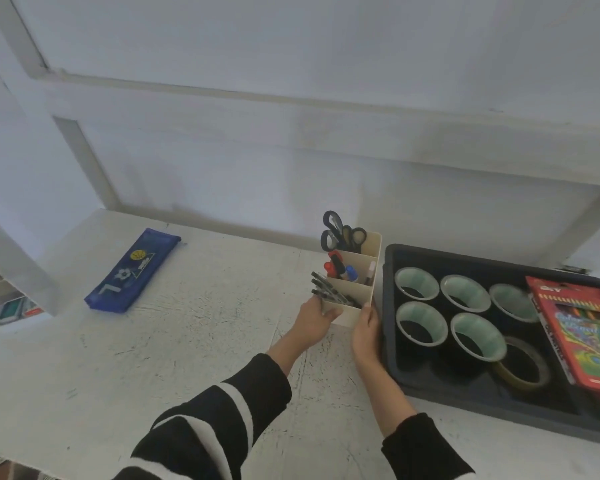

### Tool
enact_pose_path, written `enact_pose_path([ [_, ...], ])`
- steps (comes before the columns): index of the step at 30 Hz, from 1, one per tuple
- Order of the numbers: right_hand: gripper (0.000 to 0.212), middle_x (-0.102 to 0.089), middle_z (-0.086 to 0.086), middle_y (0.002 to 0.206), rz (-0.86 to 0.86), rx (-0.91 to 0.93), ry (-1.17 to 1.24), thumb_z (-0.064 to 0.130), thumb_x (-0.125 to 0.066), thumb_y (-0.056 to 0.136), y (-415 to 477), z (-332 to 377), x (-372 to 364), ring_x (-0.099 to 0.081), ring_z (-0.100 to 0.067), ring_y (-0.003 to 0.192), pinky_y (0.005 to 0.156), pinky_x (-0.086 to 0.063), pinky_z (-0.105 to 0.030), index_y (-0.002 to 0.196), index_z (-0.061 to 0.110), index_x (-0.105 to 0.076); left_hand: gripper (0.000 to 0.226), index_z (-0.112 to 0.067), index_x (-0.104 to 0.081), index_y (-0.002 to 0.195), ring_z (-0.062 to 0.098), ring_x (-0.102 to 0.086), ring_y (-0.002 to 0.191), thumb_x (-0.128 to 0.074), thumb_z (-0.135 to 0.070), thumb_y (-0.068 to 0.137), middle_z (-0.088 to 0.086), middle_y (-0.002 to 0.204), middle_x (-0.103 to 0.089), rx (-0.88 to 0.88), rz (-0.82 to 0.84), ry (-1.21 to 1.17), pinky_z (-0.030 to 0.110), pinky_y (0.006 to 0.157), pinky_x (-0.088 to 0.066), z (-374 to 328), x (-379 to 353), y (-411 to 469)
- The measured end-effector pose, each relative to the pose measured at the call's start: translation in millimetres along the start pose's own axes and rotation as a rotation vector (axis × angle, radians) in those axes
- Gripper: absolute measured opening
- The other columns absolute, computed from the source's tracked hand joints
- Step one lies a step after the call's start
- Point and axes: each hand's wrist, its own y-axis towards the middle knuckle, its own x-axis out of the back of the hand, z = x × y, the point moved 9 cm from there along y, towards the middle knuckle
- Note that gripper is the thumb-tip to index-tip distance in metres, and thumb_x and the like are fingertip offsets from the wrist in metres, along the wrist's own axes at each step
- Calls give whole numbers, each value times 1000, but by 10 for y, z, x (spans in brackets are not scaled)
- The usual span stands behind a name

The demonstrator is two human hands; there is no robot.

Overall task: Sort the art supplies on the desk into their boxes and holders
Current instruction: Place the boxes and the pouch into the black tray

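The cream holder [352, 282], scissors [340, 232], markers [340, 268] and pens [329, 292] each in their own compartment, stood on the tabletop [205, 323] just beside the dark tray [499, 415], and I held it, I think to shift it, my left hand [317, 315] and right hand [368, 327] reaching forward, fingers [329, 314] curled on its near corners.
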Motion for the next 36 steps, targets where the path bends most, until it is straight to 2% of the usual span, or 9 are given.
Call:
enact_pose_path([
  [4,39,-59,-12,120,18,61,-69,28,-30,102,-143,-33,3,-57,-25,111,97,-47,-46,130,6,-47,43,-7,-46,129,22,-51,119,-60,-23,92,9,130,-55,33,-22,-18,31,100,-41,1,28,-60],
  [7,35,-45,3,126,-46,168,-163,11,-39,99,-424,-57,75,-47,-13,112,94,-43,-28,134,7,-41,51,-9,-37,140,19,-44,127,-56,-11,93,7,141,-45,31,-84,-59,27,101,-37,8,178,-197],
  [9,30,-43,0,113,-53,312,-207,-6,-45,90,-645,-19,52,-49,-16,100,80,-40,-11,118,6,-45,58,-12,-31,145,23,-40,133,-52,-3,92,8,146,-39,35,-138,-48,27,102,-35,103,372,-301],
  [11,30,-45,-4,100,60,404,-248,-11,-47,85,-756,-16,-172,-50,-18,88,69,-40,-6,103,12,-44,53,-12,-38,142,23,-42,132,-50,0,92,9,145,-40,37,-226,-18,25,100,-36,254,671,-451],
  [18,36,-45,-1,98,505,604,-354,-21,-45,75,-1185,83,-1527,-53,-19,83,70,-37,-2,92,7,-59,40,-8,-59,121,24,-51,119,-49,8,86,10,128,-53,220,-572,-22,33,102,-42,1136,1955,-1279],
  [23,37,-45,-1,96,687,721,-419,-22,-45,70,-1326,269,-2563,-51,-20,83,70,-34,-10,89,6,-61,36,-7,-62,114,24,-52,113,-50,8,84,10,122,-54,263,-680,70,16,88,-37,1565,2790,-1622],
  [27,39,-48,-8,114,790,769,-572,-17,-46,77,-1262,376,-3433,-46,-23,110,82,-29,-10,105,5,-59,37,-8,-61,116,24,-51,113,-52,6,83,11,121,-53,191,-653,258,12,91,-31,1721,3368,-1579],
  [31,51,-37,-13,142,838,813,-750,-10,-49,83,-1066,460,-4061,-34,-28,130,101,-35,-29,132,4,-47,46,-14,-52,130,24,-41,127,-58,-7,85,7,138,-44,107,-516,405,29,106,-34,1802,3646,-1290],
  [36,66,-14,-14,156,858,864,-971,-7,-46,85,-808,532,-4499,-22,-35,139,100,-37,-41,146,12,-29,73,-34,-27,148,24,1,147,-65,-39,85,-1,159,-8,49,-334,670,48,114,-13,1826,3601,-826],
])
